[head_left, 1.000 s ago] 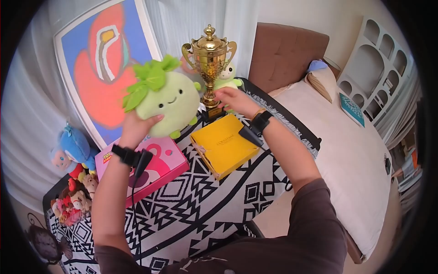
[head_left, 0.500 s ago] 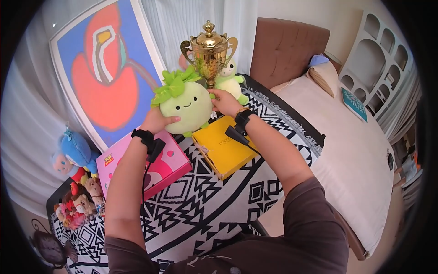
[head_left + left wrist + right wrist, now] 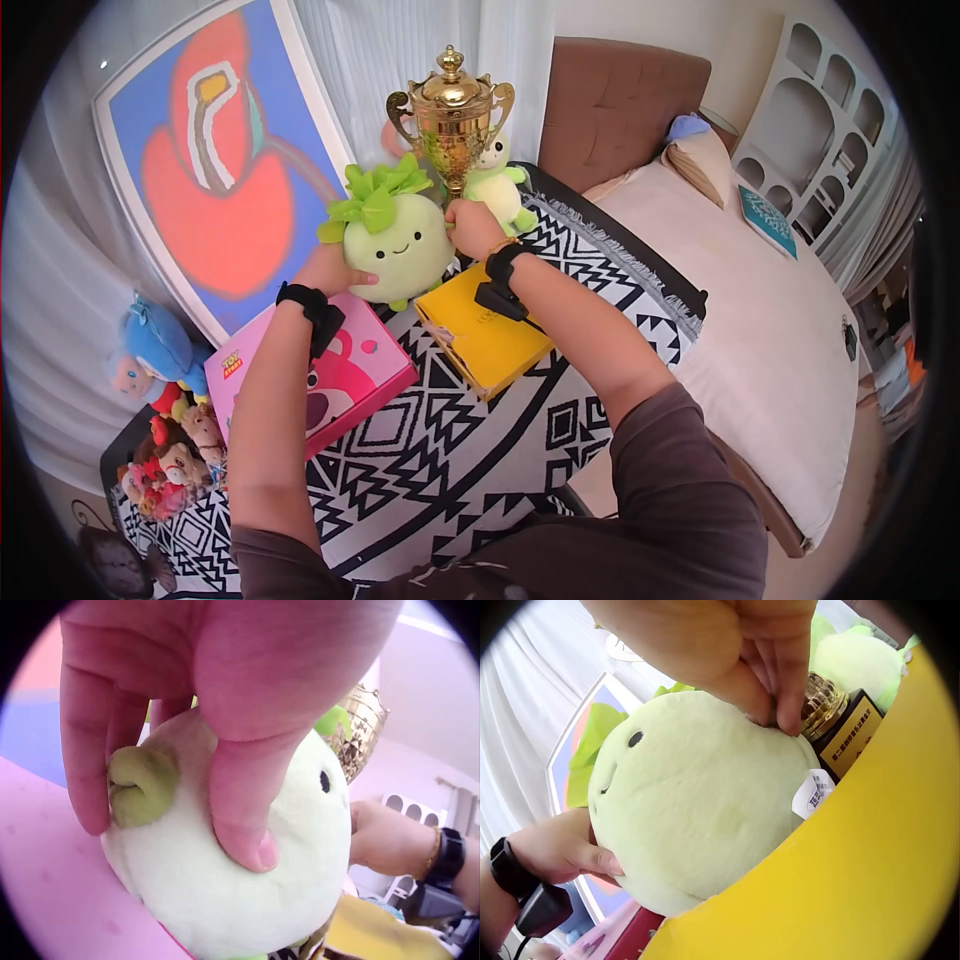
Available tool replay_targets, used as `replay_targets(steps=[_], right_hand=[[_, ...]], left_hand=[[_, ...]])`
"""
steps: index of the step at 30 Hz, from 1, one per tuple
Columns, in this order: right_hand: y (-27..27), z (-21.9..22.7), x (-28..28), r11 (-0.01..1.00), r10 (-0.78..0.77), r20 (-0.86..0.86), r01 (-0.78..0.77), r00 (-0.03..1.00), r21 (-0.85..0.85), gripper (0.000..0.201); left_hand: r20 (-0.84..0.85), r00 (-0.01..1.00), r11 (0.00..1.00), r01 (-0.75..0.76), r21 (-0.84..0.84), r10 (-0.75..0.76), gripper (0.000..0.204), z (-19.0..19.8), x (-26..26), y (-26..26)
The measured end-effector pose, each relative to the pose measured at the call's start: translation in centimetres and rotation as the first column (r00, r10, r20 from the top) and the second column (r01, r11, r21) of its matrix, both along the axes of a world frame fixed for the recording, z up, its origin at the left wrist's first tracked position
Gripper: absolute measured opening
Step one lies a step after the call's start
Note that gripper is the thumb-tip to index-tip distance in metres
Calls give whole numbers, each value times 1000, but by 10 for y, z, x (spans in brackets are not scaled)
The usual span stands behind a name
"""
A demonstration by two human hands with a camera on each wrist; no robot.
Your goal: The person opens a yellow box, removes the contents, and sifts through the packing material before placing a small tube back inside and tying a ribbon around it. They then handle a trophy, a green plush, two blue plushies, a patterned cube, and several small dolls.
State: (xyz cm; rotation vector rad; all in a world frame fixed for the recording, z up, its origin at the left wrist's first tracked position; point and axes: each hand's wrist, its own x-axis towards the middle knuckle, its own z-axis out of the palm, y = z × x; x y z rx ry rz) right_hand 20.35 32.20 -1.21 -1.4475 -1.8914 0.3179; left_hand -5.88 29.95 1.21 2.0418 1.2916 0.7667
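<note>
So both hands are on the round green plush with the leafy top (image 3: pixel 400 248), smiley side toward the camera. Left hand (image 3: pixel 335 270) grips it between 8 and 9 o'clock, thumb pressed into the front, fingers wrapped round the side. Right hand (image 3: pixel 475 228) pinches the edge near 3 o'clock. From the plush, in the head view, the gold trophy cup (image 3: pixel 454 125) is at 1, a smaller green plush (image 3: pixel 497 193) at 2, the yellow box (image 3: pixel 490 335) between 4 and 5, and the pink Toy Story box (image 3: pixel 372 362) at 7.
</note>
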Motion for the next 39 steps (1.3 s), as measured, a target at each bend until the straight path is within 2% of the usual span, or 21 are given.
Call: replay_targets(steps=[2, 3, 5, 6, 8, 9, 12, 14, 16, 18, 19, 20, 22, 26, 27, 28, 30, 31, 33, 36, 39], right_hand=[[-1, -1, 0, 1000, 10, 47, -10, 999, -9, 13], [-1, -4, -1, 1000, -9, 65, 10, 998, -29, 14], [-2, -7, -1, 998, -22, 86, 27, 996, -50, 15], [-2, -8, 0, 999, -24, 109, 29, 994, -44, 16], [-1, -7, 2, 999, -17, 131, 22, 991, -37, 18], [0, -4, 4, 999, -2, 129, 7, 992, -42, 19], [-12, 14, 10, 996, 56, 156, -43, 986, -81, 24], [-16, 18, 10, 998, 60, 130, -60, 990, 3, 26], [-26, 25, 3, 989, 71, -31, -67, 997, 133, 30], [-46, 43, -14, 966, 122, -88, -98, 989, 239, 29], [-54, 48, -25, 969, 211, -224, -172, 952, 180, 28], [-62, 52, -39, 960, 280, -360, -253, 890, 122, 27], [-92, 69, -72, 895, 351, -623, -445, 699, 5, 23], [-127, 58, -138, 786, 608, -406, -588, 682, 189, 22], [-138, 56, -153, 777, 617, -417, -602, 668, 187, 22], [-149, 56, -167, 756, 634, -402, -639, 660, 144, 22], [-163, 54, -189, 733, 652, -390, -672, 650, 108, 22], [-166, 52, -198, 712, 668, -408, -693, 622, 110, 22], [-176, 52, -208, 686, 681, -423, -722, 598, 85, 22], [-187, 50, -208, 676, 727, -299, -722, 618, 148, 23], [-196, 56, -194, 668, 732, -290, -733, 617, 127, 23]], left_hand=[[-325, 945, 991, 4, 133, 40, 81, 6, 6, -6], [-323, 946, 991, 1, 132, 42, 81, 5, 11, -7], [-466, 867, 982, -125, 145, 179, 81, 0, 18, -7], [-464, 866, 981, -132, 143, 184, 81, -2, 17, -7], [-351, 932, 992, -49, 114, 87, 82, 2, 14, -9], [-366, 930, 997, 17, 74, 11, 82, 6, 9, -11], [-300, 949, 995, -96, 23, 98, 78, 19, -4, -35], [-260, 954, 989, -142, 37, 146, 73, 26, -21, -54], [-215, 951, 975, -215, 53, 222, 68, 33, -45, -84], [-77, 967, 967, -234, 105, 243, 59, 35, -73, -131], [-106, 955, 952, -257, 166, 276, 54, 20, -93, -151], [-68, 957, 955, -271, 123, 281, 51, 16, -108, -179], [-19, 929, 927, -366, 87, 369, 48, 17, -133, -226], [136, 815, 817, -574, 58, 563, 50, 40, -204, -267], [-23, 789, 788, -611, 69, 614, 46, 56, -222, -271], [67, 771, 767, -637, 72, 634, 48, 69, -229, -274], [-30, 698, 691, -701, 174, 716, 54, 82, -252, -263], [-31, 696, 690, -702, 178, 717, 54, 84, -261, -253], [-193, 715, 722, -575, 385, 672, 60, 81, -277, -229], [-199, 675, 695, -629, 348, 710, 66, 71, -293, -185], [-162, 631, 637, -668, 384, 759, 68, 71, -305, -146]])
